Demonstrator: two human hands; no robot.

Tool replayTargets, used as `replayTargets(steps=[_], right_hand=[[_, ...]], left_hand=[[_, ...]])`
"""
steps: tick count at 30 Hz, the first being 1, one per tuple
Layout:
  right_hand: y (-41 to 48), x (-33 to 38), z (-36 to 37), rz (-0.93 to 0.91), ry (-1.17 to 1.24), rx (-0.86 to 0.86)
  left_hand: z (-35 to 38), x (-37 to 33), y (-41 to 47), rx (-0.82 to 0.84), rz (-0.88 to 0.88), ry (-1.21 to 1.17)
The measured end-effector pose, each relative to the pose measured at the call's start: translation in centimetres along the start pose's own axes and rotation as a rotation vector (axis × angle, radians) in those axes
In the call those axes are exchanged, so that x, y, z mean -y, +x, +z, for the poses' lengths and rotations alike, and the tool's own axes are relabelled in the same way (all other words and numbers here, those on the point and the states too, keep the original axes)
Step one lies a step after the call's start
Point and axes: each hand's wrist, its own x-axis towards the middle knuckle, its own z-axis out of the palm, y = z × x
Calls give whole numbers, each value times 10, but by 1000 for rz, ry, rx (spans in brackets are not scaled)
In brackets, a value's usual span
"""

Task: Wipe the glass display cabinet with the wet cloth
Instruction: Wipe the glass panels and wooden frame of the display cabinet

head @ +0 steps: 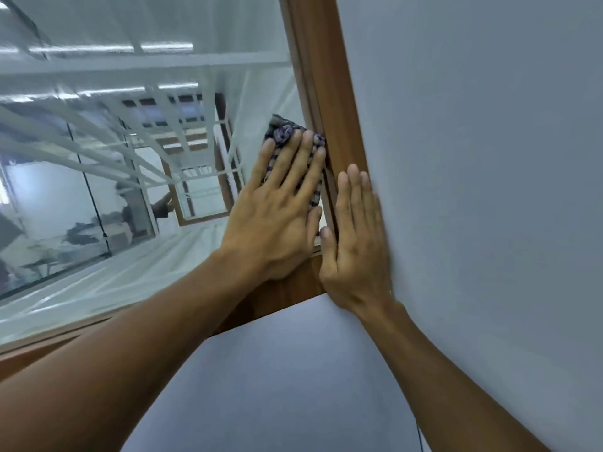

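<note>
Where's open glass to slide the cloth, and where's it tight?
Bare glass lies left of the left hand, down to the wooden frame, and above the cloth along the frame's upright. Crowded at the corner: cloth against the upright, right hand flat on the frame beside it.

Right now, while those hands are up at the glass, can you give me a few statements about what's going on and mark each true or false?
1. The left hand presses the cloth flat against the glass. True.
2. The cloth is plain white. False: it is checked, dark and light.
3. The right hand holds a spray bottle. False: it lies flat with straight fingers by the wooden frame and holds nothing.
4. The cloth sits right beside the wooden frame. True.
5. Both hands are on the cloth. False: only the left hand touches it.
</note>
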Motion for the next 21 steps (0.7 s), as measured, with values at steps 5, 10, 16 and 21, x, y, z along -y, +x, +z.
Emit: replayTargets(steps=[5, 10, 16, 21], right_hand=[[-5, -2, -1, -2, -15, 8], [-18, -3, -1, 15, 4, -22], [-26, -6, -4, -2, -7, -2], [-36, -8, -4, 6, -19, -2]], left_hand=[[-8, 26, -6, 29, 167, 4], [-4, -3, -1, 19, 56, -52], [-16, 22, -28, 212, 382, -235], [-21, 18, -22, 253, 367, -262]])
